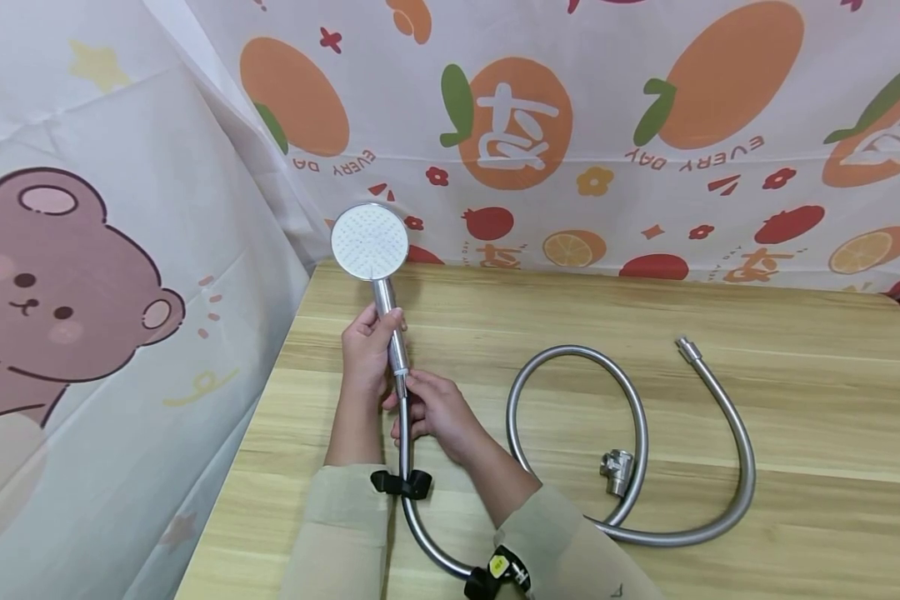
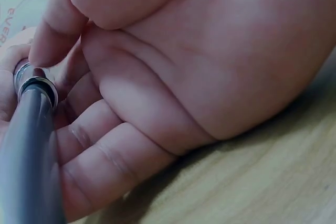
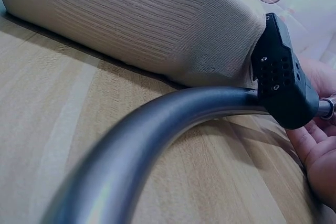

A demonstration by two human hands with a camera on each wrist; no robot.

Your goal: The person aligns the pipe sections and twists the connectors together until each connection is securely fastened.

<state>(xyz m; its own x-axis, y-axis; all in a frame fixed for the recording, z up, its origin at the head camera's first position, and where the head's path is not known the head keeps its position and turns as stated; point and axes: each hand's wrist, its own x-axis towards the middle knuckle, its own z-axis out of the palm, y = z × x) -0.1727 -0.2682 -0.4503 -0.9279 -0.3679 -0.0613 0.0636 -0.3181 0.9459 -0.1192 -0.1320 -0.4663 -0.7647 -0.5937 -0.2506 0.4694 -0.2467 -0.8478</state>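
A chrome shower head with a round white face points up at the far left of the table. My left hand grips its handle, thumb lying along the front. Just below, at the handle's lower end, the fingers of my right hand pinch the hose connector. From there a grey metal shower hose runs down between my forearms. In the left wrist view the hose passes beside the palm of my left hand. The right wrist view shows the hose arching close by.
The hose loops across the middle of the wooden table, its free end fitting toward the back right. A small chrome valve lies inside the loop. Printed cloth hangs behind the table. Black wrist cameras sit on both sleeves.
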